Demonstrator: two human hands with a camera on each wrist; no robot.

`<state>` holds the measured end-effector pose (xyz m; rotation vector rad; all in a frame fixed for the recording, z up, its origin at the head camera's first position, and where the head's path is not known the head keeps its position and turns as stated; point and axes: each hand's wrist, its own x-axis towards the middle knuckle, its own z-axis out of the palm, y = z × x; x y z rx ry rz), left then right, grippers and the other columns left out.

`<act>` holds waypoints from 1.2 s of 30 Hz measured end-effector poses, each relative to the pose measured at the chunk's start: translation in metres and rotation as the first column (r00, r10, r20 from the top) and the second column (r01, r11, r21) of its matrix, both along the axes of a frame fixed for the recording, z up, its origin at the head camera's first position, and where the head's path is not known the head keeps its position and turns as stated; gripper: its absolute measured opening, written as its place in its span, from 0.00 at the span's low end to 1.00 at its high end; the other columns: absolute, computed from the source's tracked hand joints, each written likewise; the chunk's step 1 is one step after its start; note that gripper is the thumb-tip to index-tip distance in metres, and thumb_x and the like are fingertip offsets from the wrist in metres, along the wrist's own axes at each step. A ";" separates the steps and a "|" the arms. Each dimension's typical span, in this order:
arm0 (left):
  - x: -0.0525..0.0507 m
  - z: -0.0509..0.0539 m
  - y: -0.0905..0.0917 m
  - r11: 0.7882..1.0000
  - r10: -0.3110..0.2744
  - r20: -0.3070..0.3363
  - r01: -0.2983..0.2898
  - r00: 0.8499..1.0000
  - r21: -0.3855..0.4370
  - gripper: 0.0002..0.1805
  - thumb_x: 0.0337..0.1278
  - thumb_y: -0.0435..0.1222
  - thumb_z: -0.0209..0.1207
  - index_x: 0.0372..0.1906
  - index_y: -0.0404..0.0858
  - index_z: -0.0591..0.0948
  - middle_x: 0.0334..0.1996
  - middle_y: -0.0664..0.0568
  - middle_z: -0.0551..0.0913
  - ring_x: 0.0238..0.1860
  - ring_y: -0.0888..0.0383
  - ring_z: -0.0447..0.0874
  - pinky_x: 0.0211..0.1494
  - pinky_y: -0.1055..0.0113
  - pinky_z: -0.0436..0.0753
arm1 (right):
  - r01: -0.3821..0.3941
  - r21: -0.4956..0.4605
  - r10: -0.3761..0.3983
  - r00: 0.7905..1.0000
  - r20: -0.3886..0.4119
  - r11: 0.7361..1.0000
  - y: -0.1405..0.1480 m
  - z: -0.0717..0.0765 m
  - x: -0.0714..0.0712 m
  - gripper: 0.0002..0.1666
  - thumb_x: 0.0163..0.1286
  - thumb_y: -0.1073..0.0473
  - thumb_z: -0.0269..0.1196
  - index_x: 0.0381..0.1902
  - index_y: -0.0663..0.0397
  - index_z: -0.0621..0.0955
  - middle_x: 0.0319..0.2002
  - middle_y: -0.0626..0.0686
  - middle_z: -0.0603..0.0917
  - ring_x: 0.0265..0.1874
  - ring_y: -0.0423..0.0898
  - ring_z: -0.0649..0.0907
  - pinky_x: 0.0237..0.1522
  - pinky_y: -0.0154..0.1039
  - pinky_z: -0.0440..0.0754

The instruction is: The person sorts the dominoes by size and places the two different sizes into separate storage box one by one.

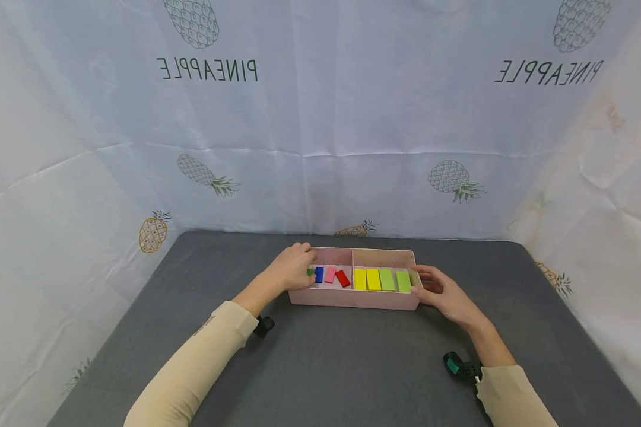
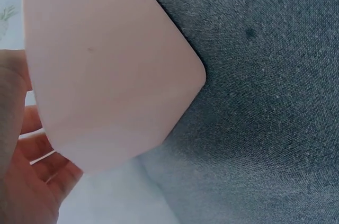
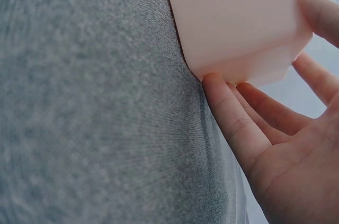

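Note:
A pale pink two-compartment box lies lengthwise across the dark tabletop. My left hand grips its left end, covering part of that compartment; the left wrist view shows fingers against the outer wall. My right hand holds the right end, its thumb at the front corner and fingers along the end wall. In the left compartment are a blue block, a pink block, a red block lying askew, and a partly hidden green piece. Yellow blocks and light green blocks stand in a row on the right.
The dark grey table extends around the box on every side. A white curtain with pineapple prints hangs behind the table and along both sides. Black straps sit on both wrists, below beige sleeves.

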<state>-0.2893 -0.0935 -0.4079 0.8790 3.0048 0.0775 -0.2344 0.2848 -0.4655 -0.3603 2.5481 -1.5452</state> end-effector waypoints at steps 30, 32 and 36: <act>0.045 -0.013 -0.033 0.928 0.154 -0.155 -0.089 0.976 0.361 0.33 0.68 0.56 0.58 0.64 0.34 0.79 0.60 0.41 0.78 0.63 0.42 0.73 0.67 0.43 0.70 | 0.159 0.382 -0.056 0.962 -0.268 0.910 -0.012 0.031 0.016 0.43 0.72 0.40 0.64 0.73 0.62 0.68 0.68 0.67 0.70 0.62 0.66 0.75 0.57 0.65 0.76; 0.050 -0.016 -0.037 0.935 0.179 -0.159 -0.117 0.971 0.334 0.38 0.67 0.60 0.56 0.68 0.34 0.76 0.64 0.39 0.76 0.67 0.41 0.70 0.69 0.41 0.67 | 0.182 0.460 -0.041 0.953 -0.299 0.869 -0.014 0.033 0.018 0.46 0.72 0.36 0.62 0.75 0.61 0.67 0.70 0.68 0.68 0.65 0.69 0.71 0.57 0.70 0.73; 0.059 -0.020 -0.045 0.952 0.223 -0.147 -0.183 0.964 0.245 0.49 0.64 0.67 0.52 0.76 0.34 0.66 0.74 0.37 0.65 0.75 0.39 0.58 0.75 0.40 0.56 | 0.231 0.601 -0.010 0.938 -0.347 0.765 -0.016 0.035 0.024 0.53 0.70 0.29 0.59 0.79 0.58 0.62 0.75 0.72 0.60 0.72 0.73 0.61 0.62 0.75 0.64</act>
